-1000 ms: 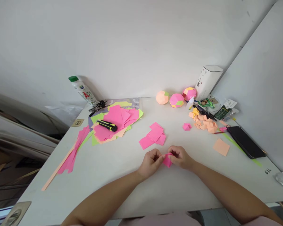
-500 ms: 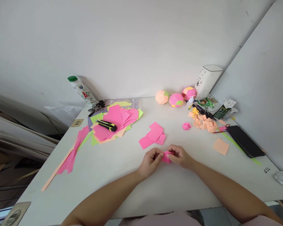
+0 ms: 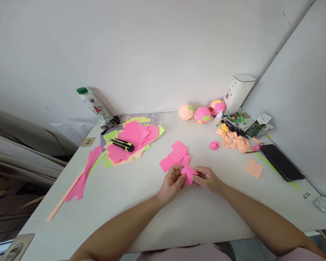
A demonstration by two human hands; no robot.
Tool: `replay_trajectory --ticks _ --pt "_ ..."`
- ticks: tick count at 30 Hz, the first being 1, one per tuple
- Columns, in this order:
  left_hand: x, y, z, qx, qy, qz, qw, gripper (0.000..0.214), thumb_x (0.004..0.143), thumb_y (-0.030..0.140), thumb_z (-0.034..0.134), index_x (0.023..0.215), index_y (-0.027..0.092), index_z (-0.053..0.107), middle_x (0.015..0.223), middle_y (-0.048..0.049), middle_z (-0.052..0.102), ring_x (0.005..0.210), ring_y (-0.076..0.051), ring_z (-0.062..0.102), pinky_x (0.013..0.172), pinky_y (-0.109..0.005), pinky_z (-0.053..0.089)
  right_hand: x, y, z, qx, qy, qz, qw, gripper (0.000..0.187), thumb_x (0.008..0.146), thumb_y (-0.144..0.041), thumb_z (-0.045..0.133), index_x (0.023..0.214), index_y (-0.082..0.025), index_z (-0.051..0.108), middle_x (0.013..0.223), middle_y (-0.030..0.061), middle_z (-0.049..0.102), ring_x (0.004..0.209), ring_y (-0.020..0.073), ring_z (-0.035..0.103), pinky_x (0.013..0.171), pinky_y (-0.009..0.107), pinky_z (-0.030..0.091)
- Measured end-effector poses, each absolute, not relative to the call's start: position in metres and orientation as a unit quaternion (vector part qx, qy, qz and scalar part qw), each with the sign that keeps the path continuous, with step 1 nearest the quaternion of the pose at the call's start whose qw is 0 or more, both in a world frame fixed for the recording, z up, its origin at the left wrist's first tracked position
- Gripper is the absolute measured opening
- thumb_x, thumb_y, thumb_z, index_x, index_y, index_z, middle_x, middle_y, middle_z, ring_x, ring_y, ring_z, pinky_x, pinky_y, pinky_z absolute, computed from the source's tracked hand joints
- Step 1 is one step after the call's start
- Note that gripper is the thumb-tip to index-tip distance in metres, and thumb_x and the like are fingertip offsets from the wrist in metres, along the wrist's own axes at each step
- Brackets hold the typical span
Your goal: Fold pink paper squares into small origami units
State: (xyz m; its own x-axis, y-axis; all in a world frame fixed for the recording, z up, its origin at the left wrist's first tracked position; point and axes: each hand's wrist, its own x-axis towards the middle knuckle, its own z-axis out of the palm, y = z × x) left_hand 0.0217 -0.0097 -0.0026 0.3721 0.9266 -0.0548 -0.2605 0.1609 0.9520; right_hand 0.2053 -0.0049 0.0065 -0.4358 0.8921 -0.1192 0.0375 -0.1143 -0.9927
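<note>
- Pink paper, creased into a small pointed shape (image 3: pixel 189 175), sits between my two hands, over the near middle of the bench (image 3: pixel 141 221).
- My left hand (image 3: pixel 171 184) pinches one side of it between thumb and fingers; my right hand (image 3: pixel 208 178) pinches the opposite corner.
- The bench top is pale and smooth, with a plain whitish wall (image 3: pixel 141 54) behind it.
- Just beyond my hands, flat pink sheets (image 3: pixel 178 152) overlap; to their right is a folded pink piece (image 3: pixel 214 145).
- Farther right come a cluster of folded peach pieces (image 3: pixel 241 144), a flat peach square (image 3: pixel 253 168) and a black pouch (image 3: pixel 281 162).
- Leftward, a black and yellow-green cutter (image 3: pixel 122 144) rests on a heap of coloured sheets (image 3: pixel 132 132), with long paper strips (image 3: pixel 81 183) beside it.
- Near the wall sit three faceted paper balls (image 3: pixel 202 115).
- A white bottle (image 3: pixel 93 103), green-capped, shows a large "AD"; its smaller print is unreadable.
- Dark handwriting (image 3: pixel 306 195) marks the bench's right side; I can't read it surely.
</note>
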Motion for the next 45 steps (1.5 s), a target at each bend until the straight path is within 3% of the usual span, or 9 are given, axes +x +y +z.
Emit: replay_trajectory --ticks 11,26,34,45 --pt "0.0199 -0.0108 -0.0032 0.511 0.336 0.399 0.683 0.032 0.081 0.039 0.06 0.104 0.021 0.047 0.081 -0.001 0.058 0.066 -0.011 0.053 0.059 -0.024 0.044 0.2042 -0.003 0.0087 -0.418 -0.563 0.62 0.353 0.024 0.081 -0.037 0.061 0.09 -0.015 0.065 0.066 0.0005 0.058 0.055 0.0105 0.051 0.053 0.024 0.045" --pt "0.0207 -0.0102 -0.0058 0.521 0.355 0.394 0.669 0.034 0.081 0.041 0.06 0.104 0.019 0.05 0.072 -0.0004 0.058 0.062 -0.011 0.053 0.057 -0.024 0.043 0.204 -0.0034 0.0075 -0.421 -0.572 0.61 0.352 0.025 0.082 -0.036 0.061 0.094 -0.015 0.066 0.066 0.001 0.061 0.054 0.0109 0.053 0.052 0.024 0.045" --pt "0.0218 -0.0106 -0.0018 0.51 0.374 0.395 0.667 0.039 0.076 0.046 0.063 0.101 0.018 0.051 0.068 0.0019 0.056 0.057 -0.01 0.051 0.055 -0.024 0.042 0.2031 -0.0049 0.0023 -0.432 -0.578 0.592 0.358 0.036 0.081 -0.039 0.06 0.107 -0.015 0.058 0.064 -0.0011 0.058 0.052 0.0116 0.053 0.052 0.026 0.044" --pt "0.0221 -0.0097 -0.003 0.515 0.381 0.393 0.66 0.039 0.076 0.047 0.063 0.099 0.018 0.053 0.07 0.0004 0.056 0.056 -0.009 0.049 0.055 -0.024 0.043 0.2016 -0.0075 0.003 -0.416 -0.621 0.56 0.356 0.025 0.086 -0.041 0.053 0.097 -0.018 0.051 0.068 -0.0003 0.059 0.052 0.0108 0.052 0.053 0.025 0.044"
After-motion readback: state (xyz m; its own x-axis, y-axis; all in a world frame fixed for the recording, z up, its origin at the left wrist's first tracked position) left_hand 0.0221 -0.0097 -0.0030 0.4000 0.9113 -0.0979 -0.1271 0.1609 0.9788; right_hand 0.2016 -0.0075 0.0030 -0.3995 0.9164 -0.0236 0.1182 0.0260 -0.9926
